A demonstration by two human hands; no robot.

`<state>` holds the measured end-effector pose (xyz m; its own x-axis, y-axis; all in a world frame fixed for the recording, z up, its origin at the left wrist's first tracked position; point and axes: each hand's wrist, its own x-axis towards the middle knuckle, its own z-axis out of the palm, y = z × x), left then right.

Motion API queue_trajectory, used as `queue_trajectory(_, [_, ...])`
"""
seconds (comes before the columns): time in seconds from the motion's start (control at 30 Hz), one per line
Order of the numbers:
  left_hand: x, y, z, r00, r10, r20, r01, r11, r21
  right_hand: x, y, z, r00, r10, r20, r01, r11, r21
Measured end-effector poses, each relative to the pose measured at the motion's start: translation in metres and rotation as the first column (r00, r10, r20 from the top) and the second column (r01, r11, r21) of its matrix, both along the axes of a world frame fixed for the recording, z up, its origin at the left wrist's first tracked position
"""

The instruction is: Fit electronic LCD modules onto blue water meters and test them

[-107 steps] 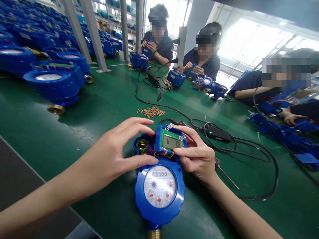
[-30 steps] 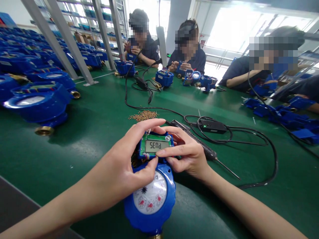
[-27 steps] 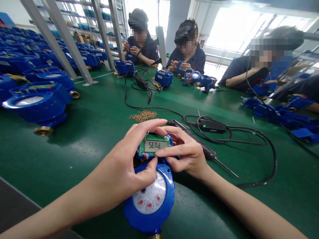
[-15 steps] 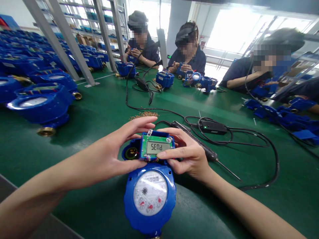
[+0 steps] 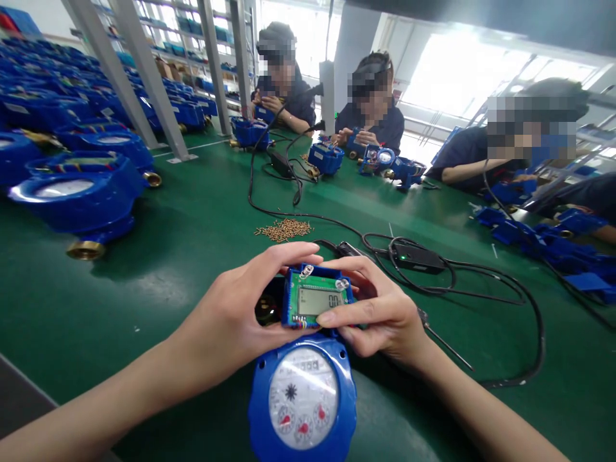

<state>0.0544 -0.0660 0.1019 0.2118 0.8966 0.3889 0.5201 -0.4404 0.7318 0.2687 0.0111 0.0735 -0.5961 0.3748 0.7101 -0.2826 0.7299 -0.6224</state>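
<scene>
Low in front of me is a blue water meter [image 5: 304, 394], its round white dial with red pointers facing up. Above the dial sits a blue-cased display module [image 5: 316, 301] with a green circuit board, coloured wires and an LCD reading "0.0". My left hand [image 5: 228, 314] grips its left side, thumb along the lower edge. My right hand [image 5: 385, 311] holds the other side, with its index finger over the lower corner of the screen. A dark round cavity [image 5: 267, 309] shows partly behind the left fingers. An electric screwdriver [image 5: 450, 346] lies behind my right hand, mostly hidden.
A pile of small screws [image 5: 285, 230] lies beyond my hands. A black cable with an inline box [image 5: 416, 256] loops across the green table [image 5: 192, 269]. Many blue meters [image 5: 81, 192] crowd the left side. Several co-workers [image 5: 370, 122] handle meters across the table.
The LCD has gone from letters like "SEND" to "0.0". Both hands and the module appear slightly lower and further right, as does most of the scene. The left fingers are closer round the case.
</scene>
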Motion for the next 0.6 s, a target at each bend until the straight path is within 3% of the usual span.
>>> queue_trajectory(0.17, [-0.004, 0.0, -0.005, 1.0, 0.022, 0.003, -0.022, 0.999, -0.045, 0.0, -0.008, 0.008, 0.998, -0.059, 0.023, 0.06, 0.997, -0.044])
queue_trajectory(0.33, [0.006, 0.002, -0.002, 0.99, 0.018, 0.137, 0.004, 0.988, -0.155, 0.003, -0.017, 0.01, 0.988, -0.139, 0.069, 0.145, 0.985, -0.097])
queue_trajectory(0.47, [0.012, 0.002, -0.01, 0.969, 0.074, 0.236, -0.043, 0.99, -0.135, 0.009, -0.015, 0.008, 0.98, -0.163, 0.114, 0.173, 0.981, -0.082])
queue_trajectory(0.6, [0.012, 0.001, -0.017, 0.954, 0.111, 0.277, -0.079, 0.989, -0.125, 0.012, -0.01, 0.011, 0.927, -0.236, 0.291, 0.272, 0.958, -0.089])
